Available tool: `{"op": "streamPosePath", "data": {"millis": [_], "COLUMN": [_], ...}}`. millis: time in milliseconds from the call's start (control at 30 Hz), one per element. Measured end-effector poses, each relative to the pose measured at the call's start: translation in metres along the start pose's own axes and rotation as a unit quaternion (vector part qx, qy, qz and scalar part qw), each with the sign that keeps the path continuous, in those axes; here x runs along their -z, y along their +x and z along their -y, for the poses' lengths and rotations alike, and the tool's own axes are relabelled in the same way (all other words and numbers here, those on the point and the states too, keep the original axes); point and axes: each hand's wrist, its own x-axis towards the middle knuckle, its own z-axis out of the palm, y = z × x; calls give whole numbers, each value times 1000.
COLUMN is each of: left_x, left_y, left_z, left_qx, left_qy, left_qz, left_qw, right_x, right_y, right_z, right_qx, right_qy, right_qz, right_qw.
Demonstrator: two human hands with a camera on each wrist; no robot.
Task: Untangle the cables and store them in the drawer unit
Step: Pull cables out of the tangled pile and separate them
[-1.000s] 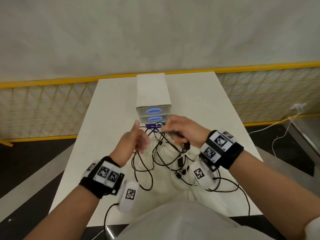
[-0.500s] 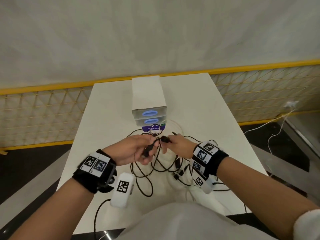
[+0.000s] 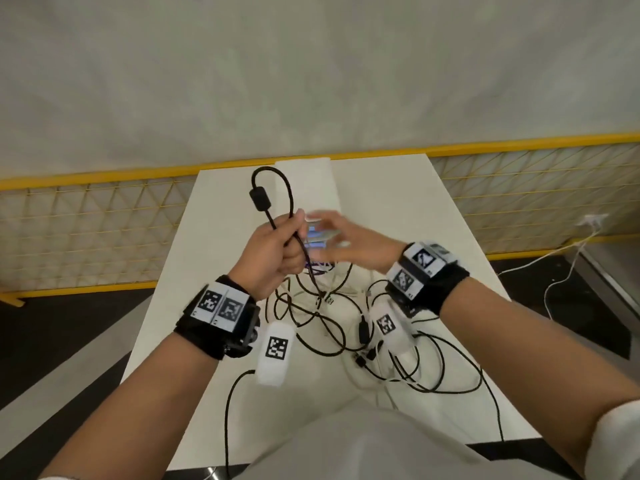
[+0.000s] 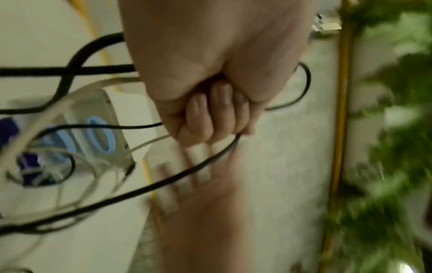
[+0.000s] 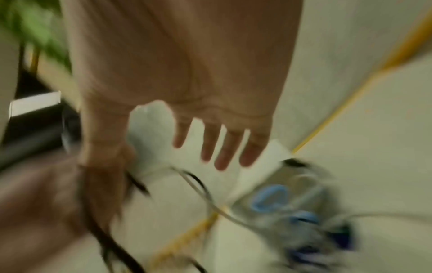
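My left hand is raised above the table and grips a black cable in its fist; the cable loops upward with a thick ferrite bead on it. The left wrist view shows the curled fingers round the black cable. My right hand, blurred, hovers with fingers straight and spread in front of the white drawer unit, holding nothing; its fingers look bare. A tangle of black and white cables lies on the white table below both hands. The drawer unit has blue oval handles.
A yellow mesh fence runs behind the table against a pale wall. A white cord trails on the dark floor at right. Green foliage shows in the left wrist view. The table's far right area holds nothing.
My left hand has risen from the tangle, lifting a loop of black cable with the ferrite bead. My right hand has let go of the cable and opened, moving toward the drawer unit.
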Motion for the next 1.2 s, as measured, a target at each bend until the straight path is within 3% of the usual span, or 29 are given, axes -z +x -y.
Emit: {"op": "streamPosePath", "data": {"millis": [67, 133, 233, 300, 367, 400, 433, 500, 533, 567, 633, 700, 767, 933, 1000, 1067, 1133, 1200], "left_x": [7, 16, 28, 36, 41, 45, 49, 54, 54, 54, 50, 45, 40, 38, 39, 33, 22, 14], "left_y": [-3, -3, -4, -7, -12, -14, -17, -20, -21, -21, -19, -16, -15, -14, -20, -32, -41, -46], "left_z": [-4, -1, 15, 27, 40, 46, 52, 54, 50, 45, 32, 20, 6, -16, -8, 12, 40, 64], "left_qx": [41, 74, 113, 109, 84, 85, 94, 115, 116, 115, 111, 97, 71, 39, 38, 55, 74, 39], "left_qy": [-57, -65, 6, 166, 351, 382, 366, 261, 214, 181, 120, 77, 53, 21, 104, 199, 305, 433], "left_qz": [50, 66, 65, 0, -67, -80, -83, -81, -74, -57, -1, 42, 69, 71, 78, 102, 138, 144], "left_qw": [996, 993, 991, 980, 930, 917, 922, 955, 967, 975, 986, 991, 994, 997, 991, 973, 939, 889], "right_x": [-23, -45, -47, -28, 1, 16, 27, 32, 27, 18, -7, -33, -55, -61, -50, -39, -31, -28], "right_y": [-4, -4, 5, 8, 6, 6, 8, 9, 6, 2, -5, -2, 9, 15, 10, 7, 4, 1], "right_z": [-38, -63, -64, -49, -32, -31, -33, -45, -55, -64, -64, -53, -50, -52, -47, -43, -39, -35], "right_qx": [-77, -125, -126, -98, -73, -74, -90, -194, -249, -269, -160, -41, 3, -81, -129, -165, -166, -141], "right_qy": [-144, -148, 62, 246, 366, 392, 378, 170, 9, -125, -206, -170, -114, -21, 180, 366, 425, 407], "right_qz": [125, 114, -65, -207, -323, -356, -363, -308, -268, -249, -223, -147, -95, -93, -107, -66, -18, -18], "right_qw": [979, 974, 988, 942, 869, 845, 847, 916, 931, 922, 939, 973, 989, 992, 969, 914, 890, 902]}}
